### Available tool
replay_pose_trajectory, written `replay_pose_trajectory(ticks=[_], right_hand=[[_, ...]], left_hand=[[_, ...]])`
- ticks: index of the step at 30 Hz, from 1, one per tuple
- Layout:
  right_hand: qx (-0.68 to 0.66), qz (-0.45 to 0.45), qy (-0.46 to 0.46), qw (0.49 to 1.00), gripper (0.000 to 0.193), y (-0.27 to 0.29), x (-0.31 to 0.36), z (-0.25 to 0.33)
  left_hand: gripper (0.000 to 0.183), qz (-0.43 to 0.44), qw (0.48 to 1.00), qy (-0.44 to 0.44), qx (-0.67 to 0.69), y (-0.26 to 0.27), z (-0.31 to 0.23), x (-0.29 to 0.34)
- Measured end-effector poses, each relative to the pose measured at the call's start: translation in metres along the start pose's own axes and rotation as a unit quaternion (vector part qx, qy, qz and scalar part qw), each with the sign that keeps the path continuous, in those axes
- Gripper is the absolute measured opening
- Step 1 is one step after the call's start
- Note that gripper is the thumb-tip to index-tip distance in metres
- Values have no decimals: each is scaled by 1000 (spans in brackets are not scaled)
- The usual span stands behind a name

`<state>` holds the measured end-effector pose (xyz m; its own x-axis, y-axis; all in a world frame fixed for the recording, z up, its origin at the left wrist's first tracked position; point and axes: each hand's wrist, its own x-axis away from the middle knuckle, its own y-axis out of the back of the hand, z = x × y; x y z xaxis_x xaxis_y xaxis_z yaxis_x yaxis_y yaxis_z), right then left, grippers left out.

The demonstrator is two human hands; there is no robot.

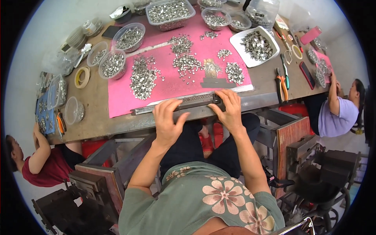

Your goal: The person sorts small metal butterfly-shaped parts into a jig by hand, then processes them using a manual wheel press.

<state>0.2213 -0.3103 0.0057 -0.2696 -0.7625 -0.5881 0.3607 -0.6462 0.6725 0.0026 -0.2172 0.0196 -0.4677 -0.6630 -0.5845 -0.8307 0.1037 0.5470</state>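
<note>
A long, narrow metal bar [196,103] with a row of small holes or slots lies along the front edge of the pink mat [117,92]. My left hand [168,120] rests its bent fingertips on the bar's left part, thumb held apart. At the right end, my right hand [230,111] has a small black block [216,99] between thumb and fingers, against the bar. Past the bar lie loose piles of small silvery metal pieces [143,78], a dark flat strip [218,84] and a patch of thin brassy pieces [212,68].
Clear tubs [112,65] and a white tray [237,41] hold metal pieces. Tape [82,77] lies left; orange-handled pliers [281,86] and a phone [307,75] lie right. One person [43,164] sits at the left, another [338,117] at the right.
</note>
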Motion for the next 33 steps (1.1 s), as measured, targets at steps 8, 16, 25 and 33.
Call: replay_pose_trajectory(ticks=[8, 16, 25, 33], right_hand=[[57, 72, 134, 987, 14, 6, -36, -15], [46, 70, 242, 967, 16, 35, -84, -26], [198, 12, -14, 980, 16, 54, -111, -118], [97, 71, -24, 992, 6, -1, -120, -94]], left_hand=[[69, 44, 997, -22, -65, -31, 22, -8], [79, 48, 998, -13, -48, -29, 18, -9], [77, 54, 996, -24, -69, -30, 20, -3], [67, 45, 996, -32, -73, -30, 20, -7]])
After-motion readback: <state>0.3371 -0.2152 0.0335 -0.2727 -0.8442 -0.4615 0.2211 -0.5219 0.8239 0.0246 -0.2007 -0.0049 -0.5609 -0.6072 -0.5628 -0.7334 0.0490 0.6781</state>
